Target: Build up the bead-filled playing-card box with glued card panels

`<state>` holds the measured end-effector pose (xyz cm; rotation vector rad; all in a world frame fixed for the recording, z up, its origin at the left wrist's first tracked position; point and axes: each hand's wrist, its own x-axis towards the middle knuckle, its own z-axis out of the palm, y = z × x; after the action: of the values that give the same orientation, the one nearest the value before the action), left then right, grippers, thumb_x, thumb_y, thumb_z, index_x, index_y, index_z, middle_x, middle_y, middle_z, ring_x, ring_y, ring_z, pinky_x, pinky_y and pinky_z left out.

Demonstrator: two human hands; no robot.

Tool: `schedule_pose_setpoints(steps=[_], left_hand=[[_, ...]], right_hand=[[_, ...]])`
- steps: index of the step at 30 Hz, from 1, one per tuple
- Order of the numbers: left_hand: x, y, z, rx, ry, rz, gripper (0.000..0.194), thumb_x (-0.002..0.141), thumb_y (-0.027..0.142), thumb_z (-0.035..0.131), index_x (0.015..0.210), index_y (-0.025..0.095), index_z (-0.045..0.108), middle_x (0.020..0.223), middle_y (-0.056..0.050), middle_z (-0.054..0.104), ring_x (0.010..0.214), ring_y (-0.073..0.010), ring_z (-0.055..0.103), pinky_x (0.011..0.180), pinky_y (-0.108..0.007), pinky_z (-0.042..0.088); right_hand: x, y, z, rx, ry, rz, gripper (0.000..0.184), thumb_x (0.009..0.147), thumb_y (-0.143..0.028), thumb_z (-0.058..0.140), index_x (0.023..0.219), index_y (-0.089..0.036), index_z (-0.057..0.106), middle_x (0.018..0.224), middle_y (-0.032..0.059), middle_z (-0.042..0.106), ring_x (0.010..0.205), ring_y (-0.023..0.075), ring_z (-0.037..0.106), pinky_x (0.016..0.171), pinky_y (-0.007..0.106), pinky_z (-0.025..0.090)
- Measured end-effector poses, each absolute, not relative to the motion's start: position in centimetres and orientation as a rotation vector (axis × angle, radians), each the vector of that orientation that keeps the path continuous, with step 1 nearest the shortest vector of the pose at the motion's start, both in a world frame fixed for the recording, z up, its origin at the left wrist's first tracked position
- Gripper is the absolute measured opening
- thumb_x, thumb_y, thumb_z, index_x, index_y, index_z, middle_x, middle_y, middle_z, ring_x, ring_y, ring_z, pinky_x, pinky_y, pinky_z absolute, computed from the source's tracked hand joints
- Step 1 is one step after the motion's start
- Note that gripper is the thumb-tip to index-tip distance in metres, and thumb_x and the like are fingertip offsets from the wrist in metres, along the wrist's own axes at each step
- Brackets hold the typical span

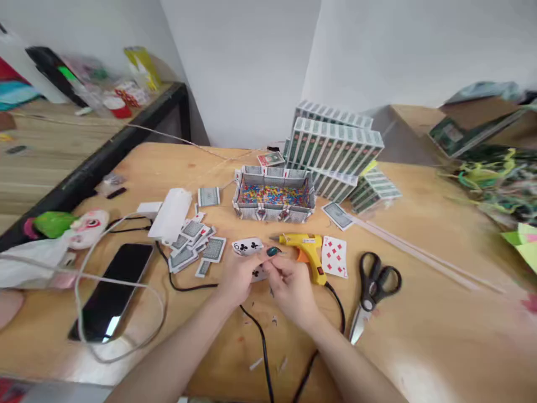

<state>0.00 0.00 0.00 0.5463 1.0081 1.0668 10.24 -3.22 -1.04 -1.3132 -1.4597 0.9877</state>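
Note:
My left hand (pixel 243 274) and my right hand (pixel 293 288) meet at their fingertips in the middle of the table. Both are closed in a pinch, and whatever small piece lies between them is hidden. A six of clubs playing card (pixel 247 245) shows behind and under my left fingers; whether they grip it, I cannot tell. Just beyond my right hand lies a yellow glue gun (pixel 308 246), its nozzle pointing left. A seven of diamonds (pixel 334 257) rests beside its handle. Farther back stands an open box made of playing cards (pixel 274 214), with small colourful bits inside.
Black-handled scissors (pixel 369 299) lie to the right, near clear glue sticks (pixel 411 252). Stacked card decks (pixel 335 145) stand at the back. Loose cards (pixel 193 240), a phone (pixel 117 291) and a white cable (pixel 163 313) occupy the left. Black cord (pixel 262 336) runs under my hands.

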Motion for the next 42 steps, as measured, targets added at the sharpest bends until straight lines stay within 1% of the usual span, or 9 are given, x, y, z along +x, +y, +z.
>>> schedule_pose_setpoints(steps=[7, 10, 14, 18, 21, 29, 33, 39, 42], left_hand=[[-0.1, 0.3, 0.5, 0.585, 0.987, 1.071, 0.016, 0.052, 0.021, 0.077, 0.06, 0.013, 0.066, 0.061, -0.004, 0.068, 0.061, -0.0176, 0.063, 0.055, -0.024, 0.046], [-0.2, 0.4, 0.5, 0.582, 0.968, 1.062, 0.013, 0.053, 0.02, 0.076, 0.06, 0.014, 0.067, 0.066, -0.005, 0.07, 0.068, -0.0193, 0.065, 0.057, -0.025, 0.047], [-0.3, 0.5, 0.4, 0.581, 0.937, 1.011, 0.015, 0.055, 0.023, 0.076, 0.064, 0.014, 0.068, 0.074, -0.007, 0.071, 0.075, -0.0221, 0.066, 0.06, -0.027, 0.049], [-0.2, 0.5, 0.6, 0.554, 0.992, 1.004, 0.019, 0.054, 0.023, 0.077, 0.066, 0.013, 0.068, 0.071, -0.007, 0.07, 0.07, -0.0204, 0.065, 0.06, -0.027, 0.049], [-0.1, 0.6, 0.7, 0.522, 1.036, 1.011, 0.022, 0.052, 0.021, 0.079, 0.068, 0.014, 0.066, 0.064, -0.003, 0.067, 0.061, -0.0169, 0.063, 0.054, -0.024, 0.048], [-1.1, 1.1, 0.0, 0.729, 1.05, 1.033, 0.019, 0.051, 0.016, 0.078, 0.059, 0.014, 0.061, 0.054, 0.003, 0.057, 0.046, -0.0072, 0.048, 0.046, -0.019, 0.04], [-1.4, 1.0, 0.1, 0.759, 0.993, 1.07, 0.015, 0.054, 0.014, 0.075, 0.057, 0.013, 0.061, 0.054, 0.004, 0.055, 0.047, -0.0067, 0.048, 0.046, -0.018, 0.039], [-1.4, 1.1, 0.6, 0.735, 0.837, 1.099, 0.016, 0.053, 0.01, 0.075, 0.054, 0.015, 0.06, 0.063, 0.001, 0.062, 0.063, -0.0132, 0.06, 0.063, -0.024, 0.048], [-1.6, 1.2, 0.6, 0.75, 0.882, 1.092, 0.014, 0.054, 0.012, 0.075, 0.056, 0.015, 0.061, 0.061, 0.002, 0.061, 0.059, -0.0131, 0.059, 0.058, -0.023, 0.046]], right_hand=[[10.0, -3.0, -1.0, -1.315, -1.405, 1.065, 0.033, 0.083, -0.03, 0.045, 0.053, -0.02, 0.035, 0.052, -0.0055, 0.027, 0.048, 0.0081, 0.022, 0.044, 0.023, 0.017], [10.0, -2.9, -0.9, -1.302, -1.382, 1.091, 0.035, 0.084, -0.032, 0.045, 0.053, -0.02, 0.034, 0.052, -0.0055, 0.026, 0.049, 0.0085, 0.022, 0.044, 0.023, 0.019], [10.2, -2.9, -0.8, -1.269, -1.352, 1.144, 0.033, 0.084, -0.034, 0.045, 0.055, -0.019, 0.039, 0.054, -0.0045, 0.03, 0.051, 0.0093, 0.026, 0.046, 0.023, 0.022], [10.3, -2.8, -1.1, -1.289, -1.333, 1.145, 0.035, 0.084, -0.034, 0.047, 0.054, -0.02, 0.036, 0.053, -0.0049, 0.028, 0.051, 0.0093, 0.025, 0.047, 0.024, 0.022], [10.2, -2.8, -1.2, -1.302, -1.327, 1.171, 0.035, 0.084, -0.034, 0.046, 0.054, -0.02, 0.035, 0.054, -0.0046, 0.028, 0.052, 0.0095, 0.025, 0.047, 0.024, 0.022], [10.0, -3.1, -0.9, -1.301, -1.337, 1.219, 0.033, 0.084, -0.036, 0.046, 0.057, -0.018, 0.047, 0.055, -0.0016, 0.042, 0.052, 0.0112, 0.037, 0.048, 0.024, 0.031], [9.8, -3.1, -0.8, -1.266, -1.336, 1.234, 0.033, 0.085, -0.037, 0.046, 0.057, -0.018, 0.048, 0.055, -0.0017, 0.042, 0.051, 0.0109, 0.037, 0.048, 0.023, 0.031], [9.9, -3.2, -0.7, -1.287, -1.43, 1.131, 0.032, 0.085, -0.032, 0.044, 0.056, -0.02, 0.038, 0.052, -0.0043, 0.032, 0.05, 0.0096, 0.03, 0.046, 0.022, 0.024], [9.9, -3.2, -0.6, -1.293, -1.502, 1.086, 0.028, 0.087, -0.029, 0.041, 0.061, -0.02, 0.039, 0.055, -0.0042, 0.035, 0.052, 0.0097, 0.033, 0.048, 0.022, 0.026]])
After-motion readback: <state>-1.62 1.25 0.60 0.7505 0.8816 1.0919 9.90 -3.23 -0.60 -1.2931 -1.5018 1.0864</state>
